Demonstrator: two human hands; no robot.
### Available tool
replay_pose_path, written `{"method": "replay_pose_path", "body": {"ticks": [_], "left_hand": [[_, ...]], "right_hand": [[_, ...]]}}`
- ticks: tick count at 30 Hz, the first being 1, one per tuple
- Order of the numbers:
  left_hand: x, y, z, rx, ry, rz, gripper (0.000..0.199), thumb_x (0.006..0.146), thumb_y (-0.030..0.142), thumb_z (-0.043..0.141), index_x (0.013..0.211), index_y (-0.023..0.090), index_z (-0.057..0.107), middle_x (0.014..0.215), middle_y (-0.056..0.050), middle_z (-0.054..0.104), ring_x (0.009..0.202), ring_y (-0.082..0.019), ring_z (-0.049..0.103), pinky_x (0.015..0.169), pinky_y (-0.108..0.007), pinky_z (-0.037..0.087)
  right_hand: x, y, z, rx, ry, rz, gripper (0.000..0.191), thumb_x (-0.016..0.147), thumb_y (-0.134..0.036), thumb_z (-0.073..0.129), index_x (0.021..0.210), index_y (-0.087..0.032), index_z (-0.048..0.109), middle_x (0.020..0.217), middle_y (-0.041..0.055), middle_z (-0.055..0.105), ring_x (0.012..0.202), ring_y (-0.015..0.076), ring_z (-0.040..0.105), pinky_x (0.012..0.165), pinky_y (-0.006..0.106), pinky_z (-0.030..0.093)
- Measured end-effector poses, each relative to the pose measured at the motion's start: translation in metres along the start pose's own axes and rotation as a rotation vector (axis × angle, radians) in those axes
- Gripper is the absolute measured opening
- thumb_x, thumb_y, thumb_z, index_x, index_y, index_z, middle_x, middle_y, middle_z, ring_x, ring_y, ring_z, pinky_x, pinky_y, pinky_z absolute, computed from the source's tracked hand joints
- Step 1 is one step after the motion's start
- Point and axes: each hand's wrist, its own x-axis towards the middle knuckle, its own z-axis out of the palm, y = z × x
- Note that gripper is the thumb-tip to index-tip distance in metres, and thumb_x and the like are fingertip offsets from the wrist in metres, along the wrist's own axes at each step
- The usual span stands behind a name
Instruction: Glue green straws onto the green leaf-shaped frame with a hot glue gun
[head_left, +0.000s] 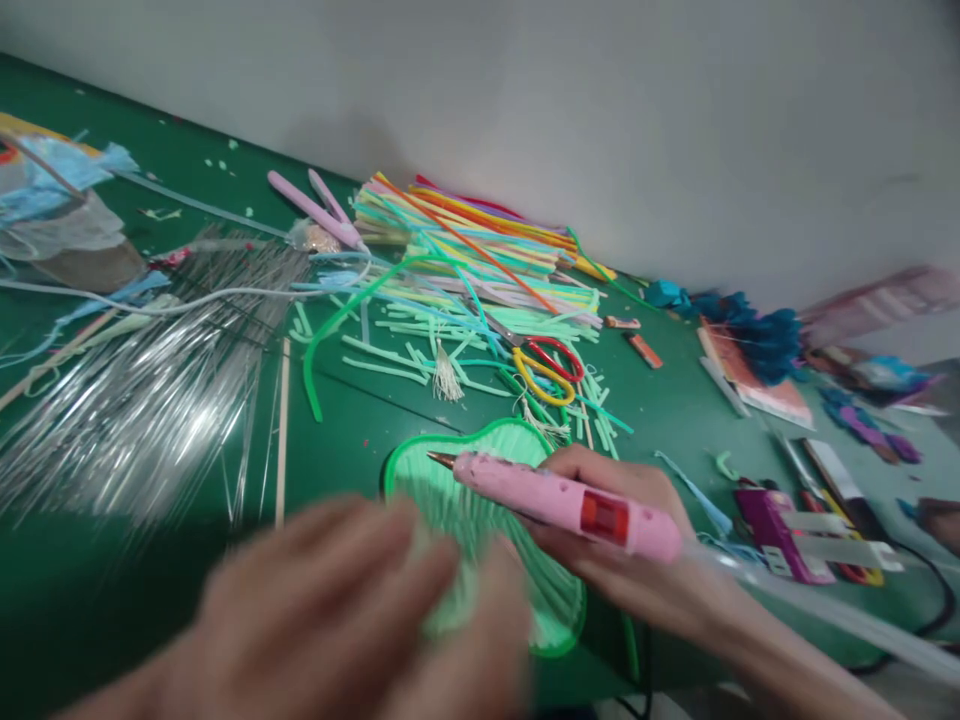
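My right hand (622, 510) is wrapped round a pink glue gun (555, 500), its metal tip pointing left above a light green curved shape (480, 520) edged in brighter green. A clear glue stick (825, 610) trails from the back of the gun. Blurred by motion, my left hand (360, 610) is in the foreground, over the lower left part of the green shape. Its fingers are bent near the shape, and whatever they may hold is smeared and cannot be made out.
Behind the shape lie colourful pipe cleaners (480, 250), red-and-yellow scissors (544, 370) and a small tassel (448, 375). Silvery wires (165, 390) and a wooden stick (283, 430) are at left. A purple box (780, 535) sits at right on the green table (645, 425).
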Motion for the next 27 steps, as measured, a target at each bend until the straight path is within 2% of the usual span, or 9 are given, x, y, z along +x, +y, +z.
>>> {"method": "replay_pose_path", "body": {"ticks": [2, 4, 6, 8, 10, 13, 18, 23, 27], "left_hand": [[0.009, -0.038, -0.012, 0.247, 0.155, 0.052, 0.016, 0.107, 0.028, 0.055, 0.1, 0.029, 0.07, 0.078, 0.004, 0.074, 0.071, -0.017, 0.064, 0.063, -0.034, 0.043], [0.016, -0.07, -0.019, 0.361, 0.113, -0.195, 0.03, 0.109, 0.032, 0.048, 0.088, 0.025, 0.068, 0.066, 0.005, 0.067, 0.062, -0.014, 0.06, 0.057, -0.032, 0.035], [0.021, -0.09, -0.019, 0.279, 0.115, -0.337, 0.035, 0.111, 0.038, 0.044, 0.093, 0.023, 0.07, 0.064, 0.007, 0.064, 0.055, -0.009, 0.055, 0.055, -0.029, 0.034], [0.021, -0.096, -0.015, 0.177, 0.164, -0.409, 0.036, 0.11, 0.043, 0.044, 0.096, 0.023, 0.071, 0.063, 0.009, 0.064, 0.053, -0.007, 0.054, 0.055, -0.027, 0.036], [0.019, -0.094, -0.01, 0.114, 0.176, -0.42, 0.038, 0.108, 0.048, 0.045, 0.092, 0.025, 0.071, 0.06, 0.01, 0.064, 0.051, -0.007, 0.054, 0.053, -0.027, 0.035], [0.019, -0.091, -0.002, 0.054, 0.101, -0.392, 0.04, 0.105, 0.05, 0.044, 0.084, 0.026, 0.069, 0.055, 0.008, 0.064, 0.047, -0.01, 0.056, 0.05, -0.028, 0.034], [0.02, -0.094, 0.006, 0.024, 0.013, -0.368, 0.039, 0.102, 0.047, 0.047, 0.077, 0.025, 0.068, 0.052, 0.006, 0.06, 0.046, -0.012, 0.054, 0.049, -0.029, 0.031], [0.015, -0.106, 0.008, -0.054, -0.122, -0.157, 0.023, 0.099, 0.04, 0.058, 0.106, 0.029, 0.076, 0.078, 0.003, 0.073, 0.076, -0.018, 0.068, 0.067, -0.029, 0.045], [0.009, -0.117, 0.009, -0.174, -0.246, -0.033, 0.03, 0.096, 0.036, 0.068, 0.125, 0.031, 0.072, 0.107, -0.001, 0.076, 0.102, -0.021, 0.068, 0.085, -0.031, 0.052]], "right_hand": [[0.006, -0.001, -0.004, 0.036, -0.075, 0.08, 0.015, 0.085, -0.021, 0.074, 0.076, -0.026, 0.063, 0.06, -0.0062, 0.062, 0.045, 0.0119, 0.057, 0.038, 0.024, 0.041], [0.012, -0.002, -0.006, 0.081, -0.163, 0.092, 0.008, 0.086, -0.018, 0.071, 0.084, -0.025, 0.072, 0.066, -0.0046, 0.067, 0.05, 0.0132, 0.063, 0.041, 0.023, 0.047], [0.017, -0.002, -0.006, 0.131, -0.255, 0.072, 0.02, 0.087, -0.014, 0.067, 0.1, -0.025, 0.079, 0.076, -0.0019, 0.073, 0.057, 0.0143, 0.067, 0.046, 0.024, 0.052], [0.022, -0.002, -0.004, 0.138, -0.307, 0.082, 0.025, 0.085, -0.012, 0.066, 0.101, -0.026, 0.08, 0.079, -0.0012, 0.075, 0.057, 0.0147, 0.067, 0.047, 0.024, 0.053], [0.026, -0.002, -0.001, 0.097, -0.334, 0.133, 0.017, 0.081, -0.013, 0.066, 0.088, -0.025, 0.075, 0.068, -0.0038, 0.069, 0.052, 0.0134, 0.061, 0.043, 0.024, 0.047], [0.028, -0.002, 0.004, 0.044, -0.381, 0.191, 0.012, 0.074, -0.013, 0.063, 0.073, -0.025, 0.06, 0.057, -0.0083, 0.054, 0.047, 0.0104, 0.05, 0.04, 0.022, 0.036], [0.031, -0.003, 0.011, 0.079, -0.397, 0.145, 0.024, 0.069, -0.009, 0.06, 0.067, -0.026, 0.044, 0.054, -0.0105, 0.046, 0.044, 0.0086, 0.043, 0.039, 0.022, 0.03], [0.032, -0.002, 0.014, 0.043, -0.393, 0.1, 0.026, 0.068, -0.009, 0.061, 0.067, -0.027, 0.042, 0.054, -0.0107, 0.045, 0.044, 0.0091, 0.045, 0.039, 0.022, 0.031], [0.033, -0.002, 0.014, 0.056, -0.396, 0.105, 0.027, 0.069, -0.009, 0.06, 0.067, -0.027, 0.04, 0.055, -0.0108, 0.044, 0.045, 0.0086, 0.044, 0.04, 0.022, 0.03]]}}
